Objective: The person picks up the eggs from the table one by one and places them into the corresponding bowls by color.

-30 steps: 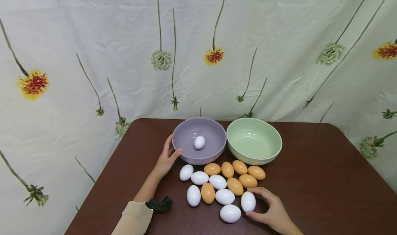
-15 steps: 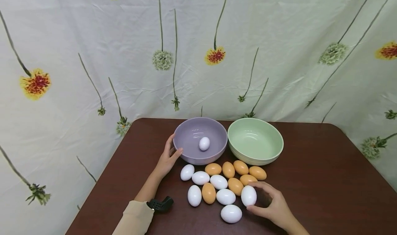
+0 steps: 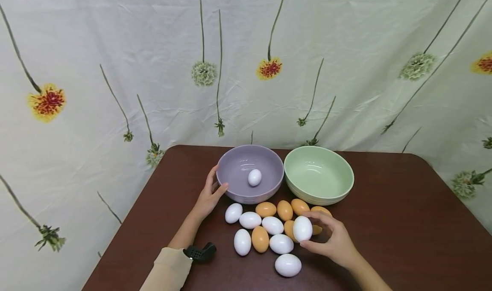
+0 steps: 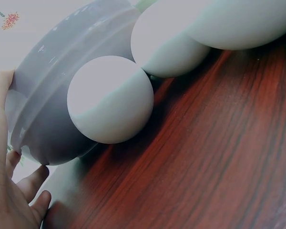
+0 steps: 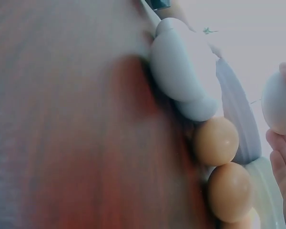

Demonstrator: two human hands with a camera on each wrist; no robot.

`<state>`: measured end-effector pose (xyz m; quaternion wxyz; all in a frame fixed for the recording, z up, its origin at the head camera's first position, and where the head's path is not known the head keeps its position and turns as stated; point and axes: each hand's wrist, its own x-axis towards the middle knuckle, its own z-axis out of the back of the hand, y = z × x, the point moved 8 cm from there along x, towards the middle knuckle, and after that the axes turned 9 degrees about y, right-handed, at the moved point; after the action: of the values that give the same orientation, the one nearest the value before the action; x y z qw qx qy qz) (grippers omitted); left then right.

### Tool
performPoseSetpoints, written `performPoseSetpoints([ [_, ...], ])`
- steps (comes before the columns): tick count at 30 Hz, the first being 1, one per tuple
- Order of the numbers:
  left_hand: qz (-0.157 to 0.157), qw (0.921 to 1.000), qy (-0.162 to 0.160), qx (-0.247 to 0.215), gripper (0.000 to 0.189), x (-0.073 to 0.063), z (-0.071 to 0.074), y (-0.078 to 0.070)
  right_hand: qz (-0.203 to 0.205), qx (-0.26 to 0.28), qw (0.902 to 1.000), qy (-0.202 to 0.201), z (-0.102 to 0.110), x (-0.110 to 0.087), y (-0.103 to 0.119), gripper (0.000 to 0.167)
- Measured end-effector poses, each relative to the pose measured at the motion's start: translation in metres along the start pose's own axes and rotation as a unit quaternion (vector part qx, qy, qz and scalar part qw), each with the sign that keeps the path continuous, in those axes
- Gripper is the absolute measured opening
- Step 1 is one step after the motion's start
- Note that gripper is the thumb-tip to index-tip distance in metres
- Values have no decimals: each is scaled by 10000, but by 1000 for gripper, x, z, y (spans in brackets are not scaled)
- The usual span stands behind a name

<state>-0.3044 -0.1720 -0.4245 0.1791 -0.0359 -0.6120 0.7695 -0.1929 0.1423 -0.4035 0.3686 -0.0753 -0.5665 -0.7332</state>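
A white egg is pinched between the thumb and fingers of my right hand, raised in front of several brown eggs. In the right wrist view, the held egg shows at the right edge. My left hand holds the left side of the purple bowl, its thumb at the rim and fingers spread round the outer wall. Inside that bowl lies another white egg. Seen from the left wrist, a white egg sits close against the bowl's outside.
Several white eggs and brown eggs lie in front of the bowls. To the right of the purple bowl stands a green bowl, close beside it. The dark wooden table ends at a flowered cloth.
My right hand has raised the white egg off the table and carried it up and slightly left. The egg in the purple bowl has rolled a little right. My left hand stays at the bowl.
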Motion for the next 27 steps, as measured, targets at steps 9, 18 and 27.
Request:
performPoseSetpoints([
  [9,22,10000,47,33,70,1,0,3,-20,-114,9999,7,-1,19,2,59],
  [18,-61,9998,-73,159,70,11,3,36,-419,-7,9991,95,-7,38,-4,55],
  [27,-49,9997,-176,181,69,9,5,36,-580,165,9979,256,-17,58,-9,55],
])
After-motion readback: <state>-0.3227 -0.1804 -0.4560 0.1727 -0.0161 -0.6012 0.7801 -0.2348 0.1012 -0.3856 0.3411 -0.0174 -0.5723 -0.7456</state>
